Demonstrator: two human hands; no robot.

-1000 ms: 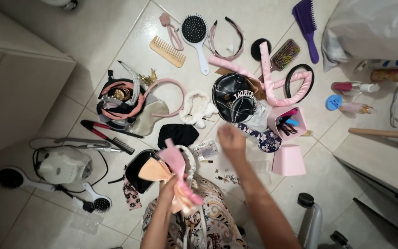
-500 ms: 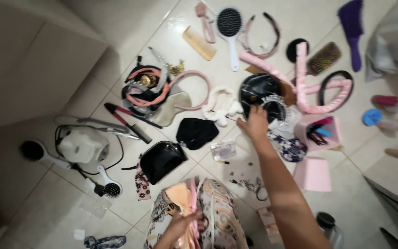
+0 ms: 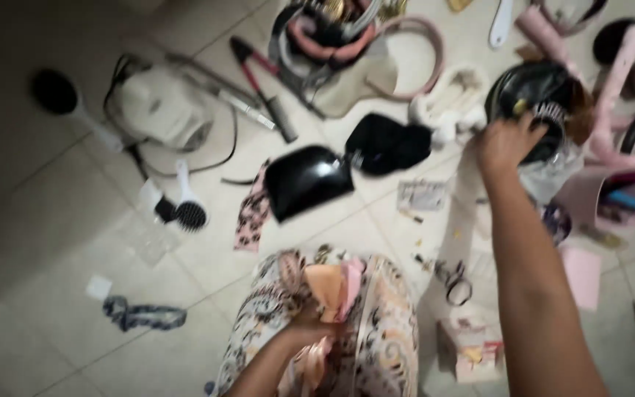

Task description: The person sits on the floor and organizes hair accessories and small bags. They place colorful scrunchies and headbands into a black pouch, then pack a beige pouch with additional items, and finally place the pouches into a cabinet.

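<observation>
My left hand (image 3: pixel 304 323) rests low on my patterned lap and is shut on a bunch of peach and pink fabric bows (image 3: pixel 330 287). My right hand (image 3: pixel 506 143) reaches out across the tiled floor and touches the rim of a round black bag (image 3: pixel 534 88) that holds small hair items. Whether its fingers grip anything is blurred. A white fluffy headband (image 3: pixel 450 92) lies just left of that bag.
A glossy black pouch (image 3: pixel 306 180), a black cloth (image 3: pixel 389 141), a white hair dryer (image 3: pixel 159 106) with cord, small round brushes (image 3: pixel 189 213), a red-handled straightener (image 3: pixel 262 77), pink headbands (image 3: pixel 420 33), a pink box of clips (image 3: pixel 622 198) and a pink lid (image 3: pixel 582 276) lie scattered.
The view has swung down and left. My right hand has stretched farther to the black bag's rim. My left hand stays on my lap with the bows.
</observation>
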